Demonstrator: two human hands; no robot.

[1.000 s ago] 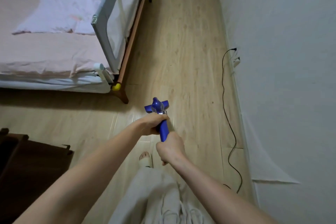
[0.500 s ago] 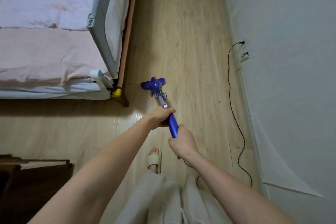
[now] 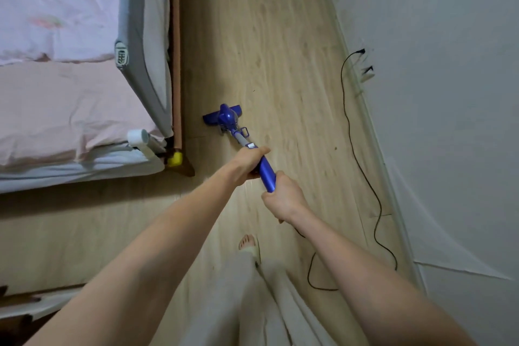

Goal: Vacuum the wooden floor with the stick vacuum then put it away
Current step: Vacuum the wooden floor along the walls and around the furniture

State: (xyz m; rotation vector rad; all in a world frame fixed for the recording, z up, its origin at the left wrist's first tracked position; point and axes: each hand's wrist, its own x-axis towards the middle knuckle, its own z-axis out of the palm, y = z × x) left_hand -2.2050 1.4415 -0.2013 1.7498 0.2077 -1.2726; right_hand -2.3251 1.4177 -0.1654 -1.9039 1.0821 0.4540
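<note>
- Nearest the camera, pale trouser legs (image 3: 252, 303) fill the bottom edge, with one sandalled foot (image 3: 248, 243) showing on the wooden floor (image 3: 280, 50); the other foot is hidden.
- The right hand (image 3: 283, 199) is curled tight round the upper end of the stick vacuum (image 3: 266, 170); the handle's end is hidden inside the fist.
- The left hand (image 3: 250, 161) grips the blue tube just further down, fingers wrapped under it, thumb lying along the top.
- Compared with half a second ago, the arms reach further out, and the vacuum head (image 3: 223, 116) has slid forward along the floor, away from the foot.
- The head now lies flat on the boards, well beyond both hands, just right of the bed's wooden side rail (image 3: 176, 64) and past the yellow corner cap (image 3: 174, 159).
- A black cord (image 3: 362, 171) snakes along the floor to the right, up to a wall socket (image 3: 365, 70) that is blurred.
- The bed (image 3: 70, 98), with its pink sheet and grey guard (image 3: 143, 64), is cut off at the left and top.
- Motion blur smears the far floor; a dark piece of furniture at the lower left is mostly out of frame.
</note>
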